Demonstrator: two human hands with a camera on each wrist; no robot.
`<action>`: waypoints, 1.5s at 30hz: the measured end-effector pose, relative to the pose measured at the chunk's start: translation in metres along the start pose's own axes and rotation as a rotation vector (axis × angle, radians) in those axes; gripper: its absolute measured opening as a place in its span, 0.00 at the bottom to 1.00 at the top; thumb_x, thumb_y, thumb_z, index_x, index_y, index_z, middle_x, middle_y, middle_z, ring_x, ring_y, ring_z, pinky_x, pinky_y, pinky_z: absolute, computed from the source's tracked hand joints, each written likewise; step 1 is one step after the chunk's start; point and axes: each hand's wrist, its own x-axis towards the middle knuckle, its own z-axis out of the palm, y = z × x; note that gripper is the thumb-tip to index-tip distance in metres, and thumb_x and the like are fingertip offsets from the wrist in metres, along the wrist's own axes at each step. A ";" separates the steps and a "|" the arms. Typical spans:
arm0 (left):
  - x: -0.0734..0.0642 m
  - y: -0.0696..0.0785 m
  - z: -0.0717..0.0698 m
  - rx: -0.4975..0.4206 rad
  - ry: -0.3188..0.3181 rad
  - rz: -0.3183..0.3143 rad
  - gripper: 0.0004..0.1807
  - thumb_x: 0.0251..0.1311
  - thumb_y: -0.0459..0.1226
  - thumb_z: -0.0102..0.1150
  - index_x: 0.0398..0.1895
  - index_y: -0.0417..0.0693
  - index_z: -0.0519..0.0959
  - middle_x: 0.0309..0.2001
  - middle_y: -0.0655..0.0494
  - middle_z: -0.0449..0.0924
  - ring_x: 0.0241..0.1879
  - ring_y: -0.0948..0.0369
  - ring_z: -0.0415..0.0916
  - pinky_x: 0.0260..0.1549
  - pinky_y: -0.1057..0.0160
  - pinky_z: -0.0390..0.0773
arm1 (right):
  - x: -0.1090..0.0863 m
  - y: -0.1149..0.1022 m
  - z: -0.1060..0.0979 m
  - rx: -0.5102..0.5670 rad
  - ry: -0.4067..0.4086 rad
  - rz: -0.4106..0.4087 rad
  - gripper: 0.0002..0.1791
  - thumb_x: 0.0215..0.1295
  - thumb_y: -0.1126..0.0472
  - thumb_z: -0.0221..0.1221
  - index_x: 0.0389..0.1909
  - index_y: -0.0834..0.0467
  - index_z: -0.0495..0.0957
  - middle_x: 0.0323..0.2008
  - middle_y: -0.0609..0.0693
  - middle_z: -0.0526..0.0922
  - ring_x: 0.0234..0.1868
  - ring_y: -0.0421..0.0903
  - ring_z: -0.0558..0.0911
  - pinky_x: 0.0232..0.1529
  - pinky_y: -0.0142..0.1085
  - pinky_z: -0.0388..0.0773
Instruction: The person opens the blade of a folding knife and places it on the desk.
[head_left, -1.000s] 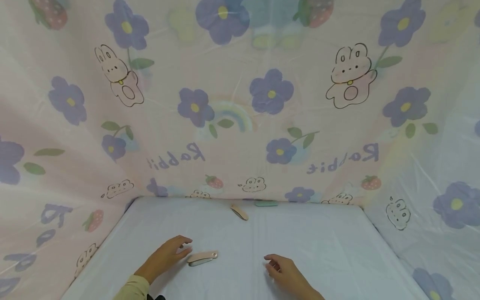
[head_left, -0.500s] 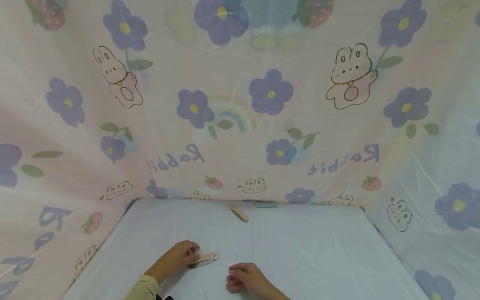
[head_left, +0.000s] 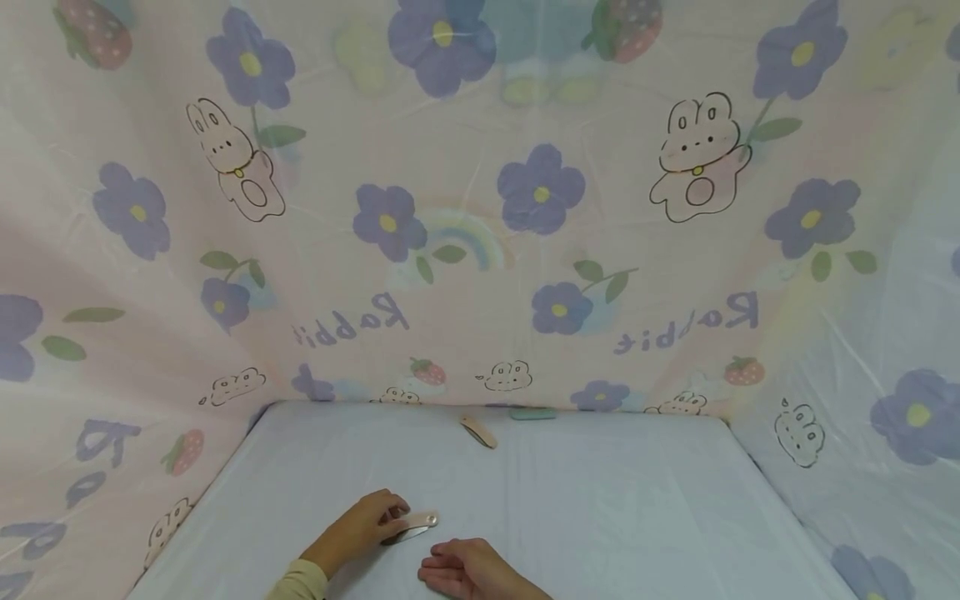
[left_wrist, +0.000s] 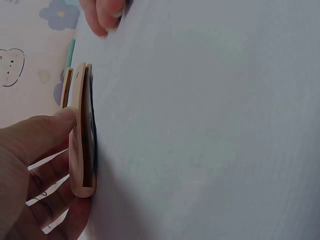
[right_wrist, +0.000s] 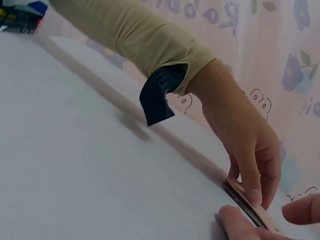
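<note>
A folding knife (head_left: pixel 422 522) with a pale pink-beige handle lies on the white table, a sliver of its silver blade showing along the near side. My left hand (head_left: pixel 362 527) pinches the handle's left part between thumb and fingers; in the left wrist view the thumb (left_wrist: pixel 62 117) presses one side while other fingers reach behind. To the right, my right hand (head_left: pixel 471 569) holds nothing, its fingers loosely bent just short of the knife's riveted end. In the right wrist view its fingertips (right_wrist: pixel 236 220) and thumb (right_wrist: pixel 304 209) stand either side of that end.
Toward the back of the white table (head_left: pixel 637 492) lies a second beige folding knife (head_left: pixel 477 432), beside a flat mint-green item (head_left: pixel 532 413) at the curtain's foot. A printed rabbit-and-flower curtain (head_left: pixel 480 292) walls the table on the back and sides.
My left hand has moved right and taken hold of the knife's handle. My right hand has come leftward, from well apart to close by the knife.
</note>
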 end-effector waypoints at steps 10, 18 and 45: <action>-0.003 0.007 0.013 -0.107 -0.027 -0.016 0.12 0.56 0.44 0.56 0.40 0.49 0.76 0.27 0.66 0.69 0.27 0.70 0.66 0.25 0.70 0.69 | 0.001 0.004 0.004 0.251 -0.024 -0.017 0.22 0.63 0.64 0.43 0.51 0.80 0.59 0.44 0.70 0.73 0.50 0.60 0.73 0.52 0.42 0.68; -0.004 0.013 0.020 -0.171 -0.013 0.039 0.11 0.56 0.43 0.56 0.39 0.48 0.76 0.29 0.65 0.72 0.27 0.70 0.68 0.26 0.70 0.71 | 0.003 0.005 0.005 0.288 -0.026 -0.072 0.22 0.63 0.66 0.43 0.50 0.81 0.57 0.46 0.73 0.70 0.51 0.62 0.71 0.52 0.43 0.67; 0.009 0.056 0.027 -0.704 0.050 -0.128 0.20 0.56 0.47 0.54 0.47 0.44 0.73 0.38 0.52 0.75 0.33 0.59 0.73 0.25 0.65 0.74 | -0.005 -0.015 0.001 0.050 0.141 -0.293 0.16 0.61 0.58 0.54 0.41 0.68 0.69 0.33 0.54 0.77 0.35 0.44 0.78 0.43 0.36 0.75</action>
